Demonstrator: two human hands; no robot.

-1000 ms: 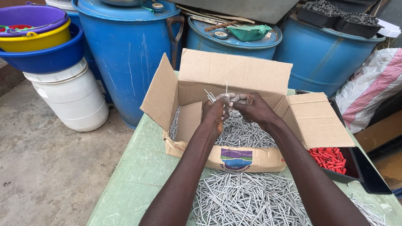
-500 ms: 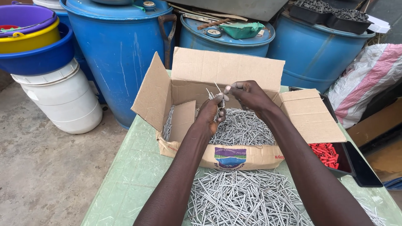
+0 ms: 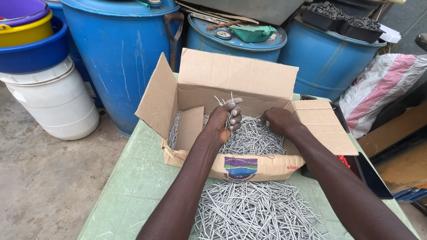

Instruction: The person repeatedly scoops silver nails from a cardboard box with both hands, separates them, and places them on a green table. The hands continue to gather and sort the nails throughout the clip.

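An open cardboard box [image 3: 240,78] stands on a pale green table [image 3: 133,186] and holds several grey steel nails [image 3: 253,140]. My left hand [image 3: 222,120] is inside the box, closed around a small bunch of nails whose tips stick up above my fingers. Over to its right, my right hand [image 3: 278,121] reaches down into the nail heap, fingers curled among the nails. A loose pile of nails [image 3: 253,211] lies on the table in front of the box.
Blue plastic drums [image 3: 120,49] stand behind the table. A white bucket [image 3: 55,104] with stacked coloured basins [image 3: 31,40] is at the left. A black tray with red pieces [image 3: 344,162], a striped sack [image 3: 382,89] and cardboard are at the right.
My two hands were together over the box holding one bunch of nails. Now they have parted: the left keeps the bunch, the right has dropped into the heap.
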